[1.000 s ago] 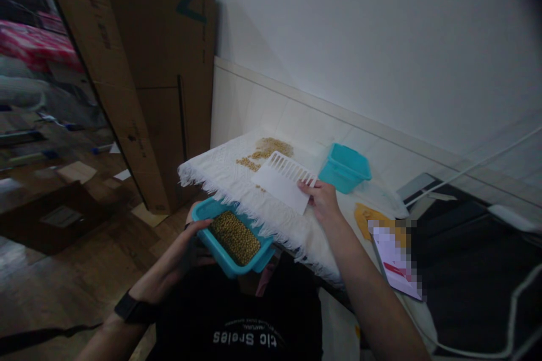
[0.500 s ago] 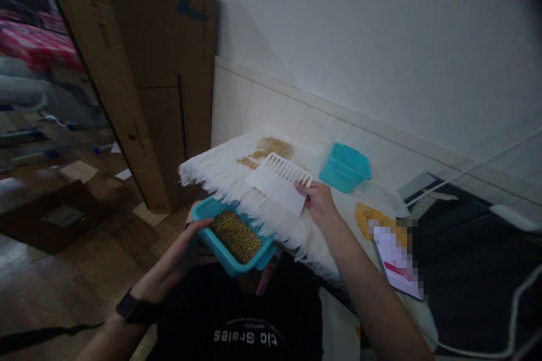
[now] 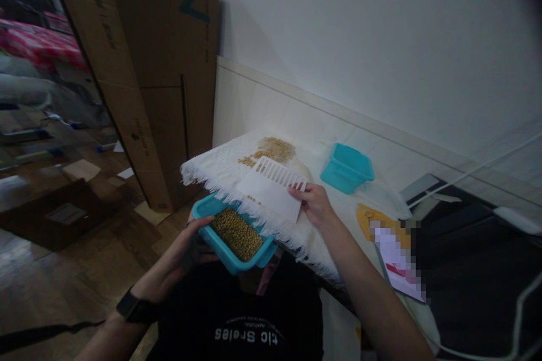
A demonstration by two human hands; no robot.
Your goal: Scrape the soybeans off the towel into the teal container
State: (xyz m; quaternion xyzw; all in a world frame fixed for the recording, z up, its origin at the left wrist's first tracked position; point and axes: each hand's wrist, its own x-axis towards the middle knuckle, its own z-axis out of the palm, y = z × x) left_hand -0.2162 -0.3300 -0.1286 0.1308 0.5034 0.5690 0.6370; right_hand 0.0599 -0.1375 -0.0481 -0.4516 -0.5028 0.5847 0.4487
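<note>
A teal plastic container [image 3: 228, 266] is tucked under the fringed edge of a white cloth [image 3: 220, 163], tilted slightly. Inside it lie many small round yellowish beans [image 3: 237, 234]. My left hand [image 3: 192, 245] grips its left side, thumb over the rim, the other fingers partly hidden below. My right hand [image 3: 313, 203] pinches the right end of a flat white scraper [image 3: 269, 194] with a row of slots along its far side. The scraper rests low over the cloth near the edge, with a few beans by its near edge. More beans [image 3: 277, 148] are spread on the cloth behind it.
A second teal container [image 3: 347, 169] stands on the table to the right. Beyond it lie a yellow packet [image 3: 366, 217], a partly blurred purple-white package [image 3: 398, 265] and a black surface with a white cable [image 3: 466, 166]. A tall cardboard box [image 3: 165, 67] stands at the left.
My right hand has drawn the scraper slightly toward the cloth's near edge and the container, with a few beans ahead of it. My left hand and the container stay nearly in place.
</note>
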